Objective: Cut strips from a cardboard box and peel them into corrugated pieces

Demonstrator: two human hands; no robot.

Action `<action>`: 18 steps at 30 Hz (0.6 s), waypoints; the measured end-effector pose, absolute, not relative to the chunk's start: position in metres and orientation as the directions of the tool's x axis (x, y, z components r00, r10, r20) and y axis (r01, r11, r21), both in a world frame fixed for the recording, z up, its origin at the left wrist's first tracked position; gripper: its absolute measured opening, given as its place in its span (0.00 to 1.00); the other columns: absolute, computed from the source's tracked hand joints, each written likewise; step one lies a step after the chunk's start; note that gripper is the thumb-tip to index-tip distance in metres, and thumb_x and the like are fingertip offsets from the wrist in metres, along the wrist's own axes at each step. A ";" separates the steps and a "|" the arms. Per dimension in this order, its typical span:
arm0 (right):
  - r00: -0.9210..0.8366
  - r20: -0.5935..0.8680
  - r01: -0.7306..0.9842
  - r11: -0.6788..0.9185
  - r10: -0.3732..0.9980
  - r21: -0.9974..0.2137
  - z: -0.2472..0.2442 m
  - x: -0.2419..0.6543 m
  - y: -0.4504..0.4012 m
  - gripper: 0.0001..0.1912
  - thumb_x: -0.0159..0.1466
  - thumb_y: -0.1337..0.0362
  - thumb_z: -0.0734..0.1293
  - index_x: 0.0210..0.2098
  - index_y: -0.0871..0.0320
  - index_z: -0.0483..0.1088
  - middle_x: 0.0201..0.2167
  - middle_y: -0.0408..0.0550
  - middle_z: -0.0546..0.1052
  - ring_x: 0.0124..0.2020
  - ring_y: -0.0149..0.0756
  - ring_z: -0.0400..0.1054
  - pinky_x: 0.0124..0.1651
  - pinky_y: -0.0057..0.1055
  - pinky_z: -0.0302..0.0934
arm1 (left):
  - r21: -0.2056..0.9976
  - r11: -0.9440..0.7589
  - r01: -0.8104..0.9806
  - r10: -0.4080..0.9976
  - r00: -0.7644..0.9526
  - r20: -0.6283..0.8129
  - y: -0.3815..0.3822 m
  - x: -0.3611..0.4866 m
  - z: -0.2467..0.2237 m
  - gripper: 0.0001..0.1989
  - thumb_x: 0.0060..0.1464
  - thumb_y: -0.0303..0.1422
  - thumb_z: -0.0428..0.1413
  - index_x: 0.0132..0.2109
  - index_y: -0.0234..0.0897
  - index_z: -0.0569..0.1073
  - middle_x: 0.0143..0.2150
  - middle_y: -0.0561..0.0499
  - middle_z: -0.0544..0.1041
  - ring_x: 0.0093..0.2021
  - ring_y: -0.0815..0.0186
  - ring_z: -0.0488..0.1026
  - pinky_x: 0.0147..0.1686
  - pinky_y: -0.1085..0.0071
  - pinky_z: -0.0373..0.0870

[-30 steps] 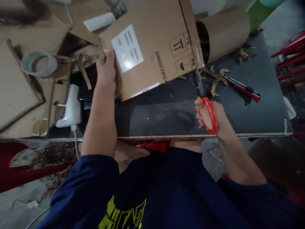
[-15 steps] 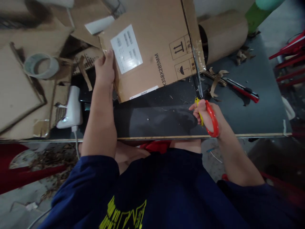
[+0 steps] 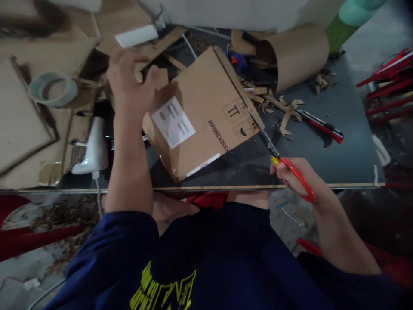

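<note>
A piece of brown cardboard [image 3: 206, 112] with a white label [image 3: 173, 122] and printed symbols lies tilted on the dark table. My left hand [image 3: 130, 79] is raised beyond its left corner, fingers apart, holding nothing. Scissors [image 3: 268, 140] with red and yellow handles are gripped in my right hand [image 3: 295, 174], near the table's front edge. Their blades reach up to the right edge of the cardboard, and whether they are parted there cannot be told.
A red utility knife [image 3: 324, 127] and cardboard scraps [image 3: 290, 113] lie right of the cardboard. Behind them rests a brown cardboard tube [image 3: 301, 56]. A tape roll [image 3: 54, 89] and a white device [image 3: 93, 148] with a cable are at the left.
My left hand has let go of the cardboard and moved up and left. The cardboard has dropped lower and turned. My right hand has moved right and down with the scissors.
</note>
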State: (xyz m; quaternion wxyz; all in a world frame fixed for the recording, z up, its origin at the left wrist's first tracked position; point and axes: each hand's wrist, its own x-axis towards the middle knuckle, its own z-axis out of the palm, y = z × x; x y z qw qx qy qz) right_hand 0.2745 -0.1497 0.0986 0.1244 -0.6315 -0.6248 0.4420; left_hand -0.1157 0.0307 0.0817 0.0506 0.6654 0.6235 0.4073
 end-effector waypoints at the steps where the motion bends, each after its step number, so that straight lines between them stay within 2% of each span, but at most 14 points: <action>1: -0.221 -0.407 0.708 -0.141 0.886 -0.692 0.102 0.279 -0.150 0.30 0.66 0.37 0.58 0.28 0.57 0.71 0.18 0.44 0.64 0.20 0.31 0.57 0.24 0.30 0.53 | 0.631 -0.206 0.748 0.919 -0.073 0.387 0.029 -0.105 0.090 0.11 0.65 0.34 0.53 0.47 0.35 0.78 0.43 0.46 0.78 0.52 0.54 0.76 0.58 0.51 0.72; 2: -0.263 -0.422 0.727 -0.109 0.867 -0.677 0.104 0.284 -0.151 0.30 0.65 0.37 0.59 0.29 0.57 0.71 0.19 0.44 0.66 0.21 0.31 0.58 0.26 0.31 0.54 | 0.646 -0.190 0.739 0.959 -0.001 0.283 0.028 -0.093 0.097 0.14 0.68 0.37 0.50 0.41 0.35 0.78 0.33 0.49 0.74 0.44 0.52 0.78 0.55 0.46 0.73; 3: -0.289 -0.453 0.748 -0.096 0.843 -0.657 0.106 0.289 -0.151 0.29 0.64 0.37 0.60 0.29 0.57 0.71 0.20 0.45 0.68 0.22 0.32 0.60 0.27 0.31 0.55 | 0.658 -0.167 0.734 0.980 0.053 0.189 0.027 -0.082 0.102 0.21 0.69 0.39 0.47 0.32 0.35 0.76 0.27 0.50 0.68 0.42 0.51 0.79 0.54 0.42 0.73; 4: -0.294 -0.490 0.772 -0.098 0.821 -0.628 0.106 0.294 -0.150 0.28 0.62 0.37 0.62 0.29 0.57 0.71 0.21 0.45 0.70 0.23 0.32 0.61 0.28 0.31 0.56 | 0.674 -0.157 0.722 0.987 0.102 0.121 0.026 -0.071 0.106 0.22 0.69 0.40 0.49 0.28 0.35 0.73 0.25 0.51 0.65 0.45 0.49 0.79 0.57 0.41 0.72; 5: -0.286 -0.524 0.796 -0.105 0.803 -0.596 0.106 0.299 -0.150 0.28 0.60 0.36 0.63 0.28 0.57 0.71 0.22 0.46 0.71 0.24 0.33 0.61 0.29 0.31 0.56 | 0.669 -0.139 0.730 0.989 0.139 0.053 0.024 -0.063 0.108 0.20 0.66 0.37 0.54 0.26 0.34 0.73 0.25 0.51 0.67 0.47 0.47 0.79 0.59 0.39 0.70; 7: -0.262 -0.559 0.822 -0.121 0.787 -0.556 0.104 0.308 -0.149 0.30 0.57 0.34 0.65 0.27 0.57 0.72 0.22 0.46 0.71 0.24 0.33 0.61 0.30 0.31 0.56 | 0.833 -0.066 0.549 0.979 0.197 -0.052 0.020 -0.054 0.106 0.11 0.62 0.35 0.60 0.35 0.31 0.79 0.32 0.50 0.77 0.49 0.49 0.80 0.61 0.40 0.68; 9: -0.260 -0.550 0.816 -0.124 0.793 -0.565 0.102 0.314 -0.147 0.33 0.53 0.31 0.66 0.28 0.58 0.73 0.22 0.45 0.70 0.24 0.32 0.60 0.29 0.31 0.55 | 0.957 0.025 0.288 0.955 0.276 -0.108 0.014 -0.052 0.099 0.12 0.62 0.34 0.61 0.42 0.25 0.79 0.35 0.48 0.80 0.43 0.52 0.82 0.56 0.38 0.71; 11: -0.285 -0.564 0.797 -0.136 0.775 -0.588 0.102 0.319 -0.144 0.36 0.52 0.30 0.66 0.33 0.59 0.74 0.23 0.45 0.71 0.24 0.32 0.60 0.28 0.31 0.55 | 0.994 0.026 0.111 0.947 0.317 -0.060 0.010 -0.055 0.089 0.14 0.60 0.35 0.63 0.44 0.24 0.79 0.37 0.44 0.82 0.37 0.56 0.81 0.53 0.38 0.73; 14: -0.417 -0.570 0.761 -0.070 0.708 -0.645 0.107 0.321 -0.134 0.38 0.57 0.30 0.63 0.41 0.61 0.74 0.27 0.47 0.73 0.26 0.35 0.65 0.31 0.32 0.60 | 0.999 -0.012 0.050 0.959 0.285 -0.003 0.010 -0.059 0.075 0.16 0.57 0.41 0.65 0.42 0.30 0.79 0.41 0.42 0.83 0.37 0.58 0.80 0.52 0.48 0.77; 16: -0.538 -0.511 0.710 0.032 0.670 -0.704 0.112 0.319 -0.125 0.39 0.61 0.30 0.59 0.43 0.61 0.75 0.30 0.50 0.75 0.30 0.37 0.68 0.34 0.34 0.64 | 0.998 0.005 0.060 0.972 0.234 -0.019 0.013 -0.061 0.069 0.16 0.55 0.45 0.65 0.38 0.35 0.78 0.36 0.48 0.83 0.32 0.64 0.77 0.43 0.62 0.80; 18: -0.636 -0.441 0.631 0.096 0.633 -0.770 0.118 0.315 -0.117 0.41 0.62 0.29 0.55 0.43 0.61 0.75 0.30 0.50 0.74 0.30 0.37 0.69 0.34 0.33 0.65 | 0.999 0.009 0.052 0.983 0.182 -0.019 0.016 -0.062 0.065 0.16 0.55 0.48 0.64 0.35 0.39 0.77 0.29 0.53 0.81 0.26 0.69 0.72 0.31 0.71 0.77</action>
